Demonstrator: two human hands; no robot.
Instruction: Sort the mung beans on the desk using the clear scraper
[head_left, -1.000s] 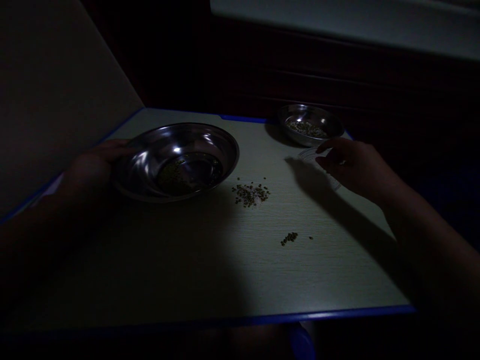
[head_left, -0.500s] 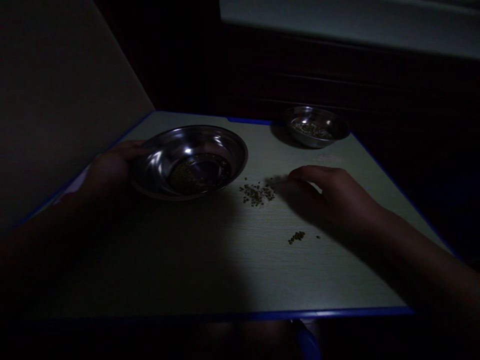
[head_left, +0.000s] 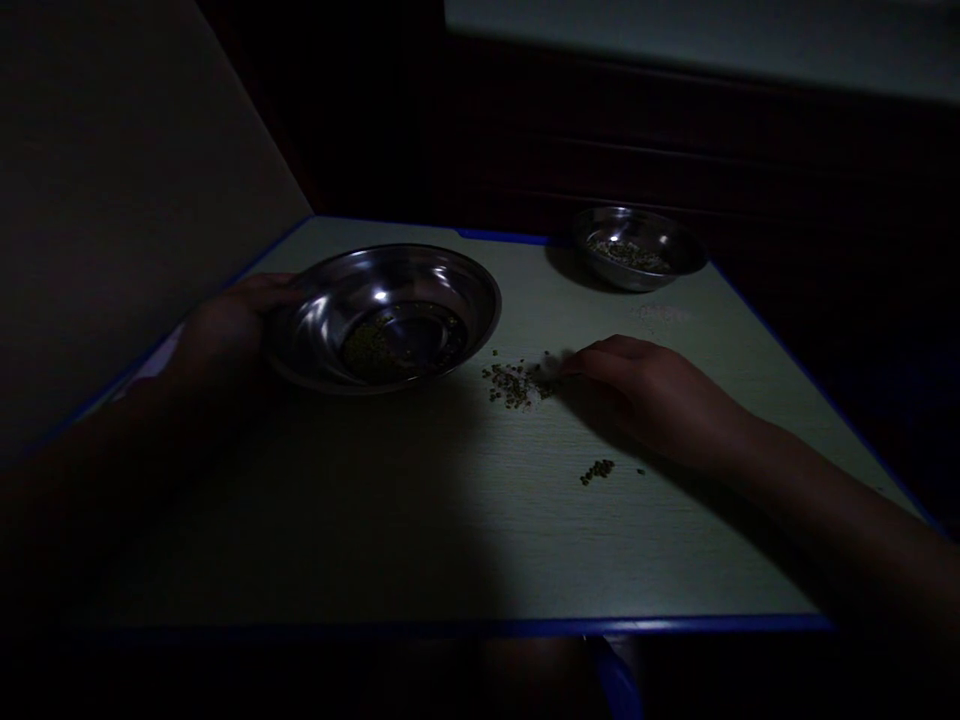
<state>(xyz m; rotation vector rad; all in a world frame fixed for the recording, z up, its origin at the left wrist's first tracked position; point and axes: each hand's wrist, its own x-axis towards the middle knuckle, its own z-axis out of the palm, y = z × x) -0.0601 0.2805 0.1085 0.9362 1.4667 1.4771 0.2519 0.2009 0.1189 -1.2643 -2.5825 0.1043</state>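
My left hand (head_left: 232, 318) grips the left rim of a shiny metal bowl (head_left: 472, 325), which is tilted toward me above the table. Small green beans (head_left: 367, 350) lie in the bottom of this bowl, mostly on its left side. Fingers pinched together, my right hand (head_left: 637, 385) is at the right edge of a loose pile of green beans mixed with whitish grains (head_left: 517, 385) on the table. Whatever is between its fingertips is too small and dark to make out. Closer to me lies a little cluster of beans (head_left: 598, 471), with a single bean beside it.
At the far right corner of the pale table (head_left: 540, 540) stands a second metal bowl (head_left: 630, 278), holding a mix of beans and pale grains. Some whitish grains (head_left: 660, 314) are scattered in front of it. A blue edge borders the table. The room is dim.
My right hand has shifted slightly left, its fingers drawing closer together at the pile's right edge. The left hand still holds the bowl. The view has shifted a little.
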